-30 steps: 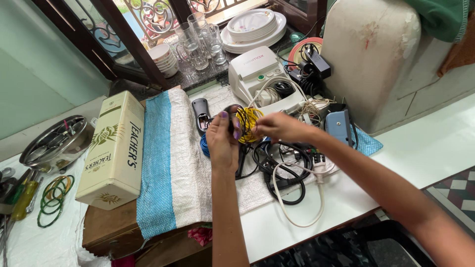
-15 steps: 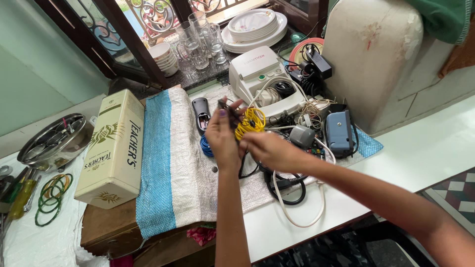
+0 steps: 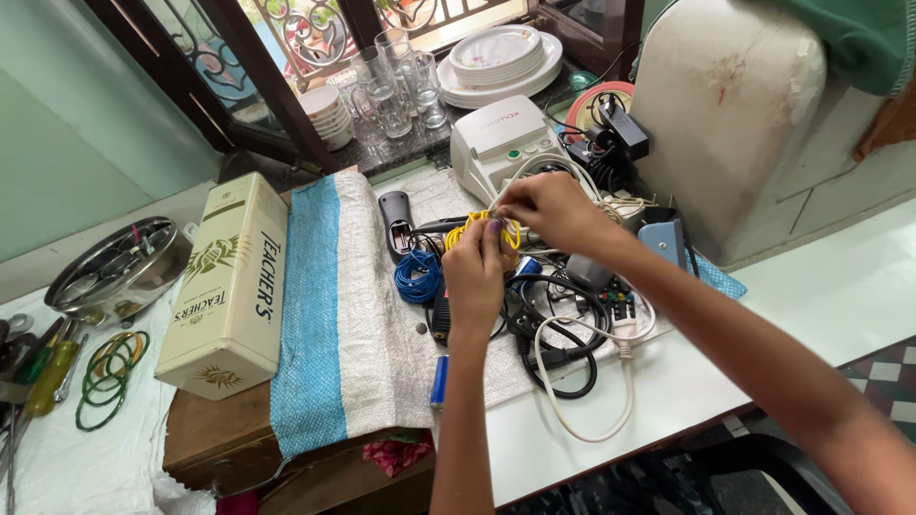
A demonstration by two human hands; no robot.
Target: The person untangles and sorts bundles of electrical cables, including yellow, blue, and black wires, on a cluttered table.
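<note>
Yellow wire [image 3: 480,230], a small coil, sits pinched between both hands above the cloth [image 3: 367,315]. The left hand [image 3: 474,274] has its grip closed on the near side of the coil, thumb and fingers wrapped over it; the right hand [image 3: 549,210] pinches the far top edge, its grip closed on a strand there.

Nearest the viewer, below the grip, a blue cylinder [image 3: 439,381] lies at the cloth's front edge; a dropped coil or a nudge from the left forearm could roll it off the surface [image 3: 572,448]. Just under the grip lie a black cable [image 3: 558,343] and a white cord [image 3: 582,381] in loose loops; a trailing yellow end could snag in them and drag them along. Left of the grip, a blue coil [image 3: 418,277] and a remote [image 3: 393,221] lie close by, and a loosened loop could catch on either.

Because the coil is springy and held by two pinches only, one slipping pinch would probably let it spring open and tangle.

Beyond the grip stands a white machine [image 3: 496,143] with its tube. Farther still, glasses [image 3: 396,81] and plates [image 3: 501,52] stand on the sill; they look well apart, so a sharp tug seems unlikely to reach them.
</note>
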